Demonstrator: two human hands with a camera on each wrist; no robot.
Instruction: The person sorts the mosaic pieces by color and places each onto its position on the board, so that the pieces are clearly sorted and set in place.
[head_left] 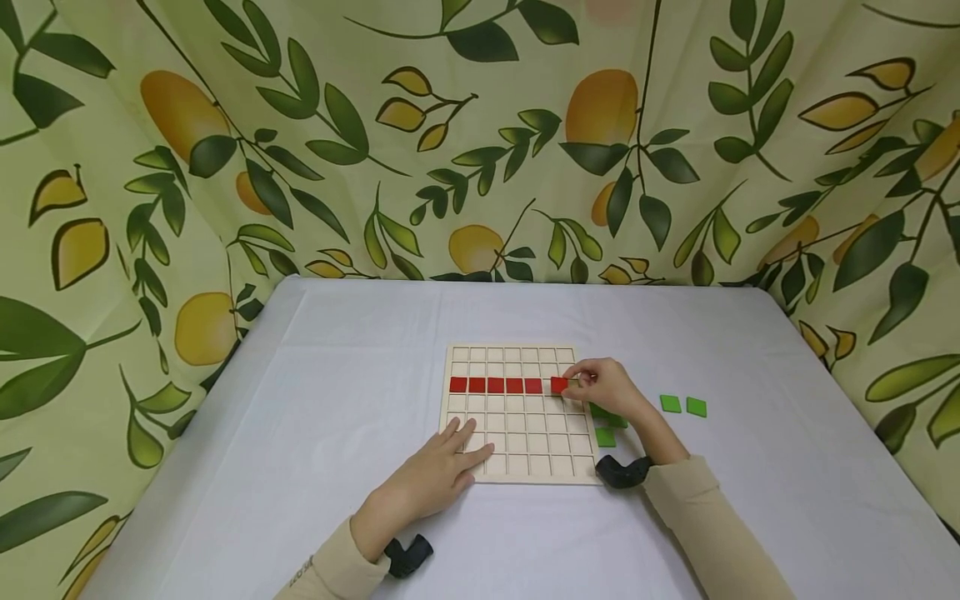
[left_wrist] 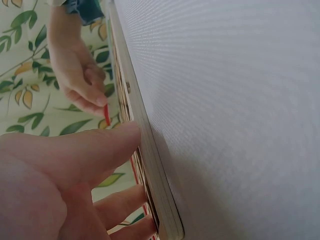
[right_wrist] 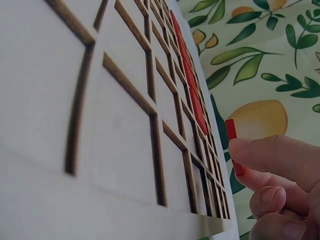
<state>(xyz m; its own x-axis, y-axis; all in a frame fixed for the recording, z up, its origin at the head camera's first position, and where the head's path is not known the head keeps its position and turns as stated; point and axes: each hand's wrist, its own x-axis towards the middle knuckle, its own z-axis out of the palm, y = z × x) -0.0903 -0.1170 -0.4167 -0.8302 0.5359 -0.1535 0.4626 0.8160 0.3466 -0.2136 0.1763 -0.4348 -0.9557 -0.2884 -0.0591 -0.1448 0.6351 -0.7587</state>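
A square wooden grid board lies on the table, its shallow cells divided by thin ridges. Several red square tiles fill a row of cells from the left edge toward the right. Over the right end of that row, my right hand pinches another red tile between thumb and fingers, and the right wrist view shows it raised off the board's surface. My left hand rests with spread fingers on the board's front left corner; in the left wrist view its thumb lies along the board's edge.
Green tiles lie by the board's right edge, partly hidden under my right forearm. Farther right are two more green tiles. A white cloth covers the table, and a leaf-and-fruit patterned curtain hangs behind it.
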